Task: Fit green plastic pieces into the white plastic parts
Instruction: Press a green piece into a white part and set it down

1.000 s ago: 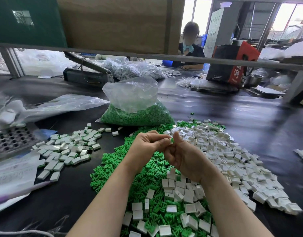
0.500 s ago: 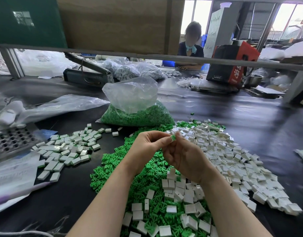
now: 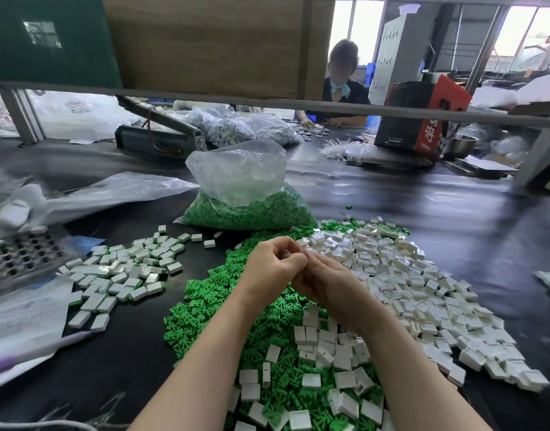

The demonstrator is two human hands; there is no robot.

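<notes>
at the left, a cluster of finished white parts [image 3: 124, 272] is spread on the black table [image 3: 423, 206]. in the middle, loose green pieces [image 3: 205, 293] are heaped below the bag of green pieces [image 3: 249, 209]. above them the left hand [image 3: 270, 269] and right hand [image 3: 326, 284] are pressed together, fingers curled; what is pinched is hidden. empty white parts [image 3: 407, 275] lie to the right. a piece seated crooked could be jammed or dropped into the pile.
</notes>
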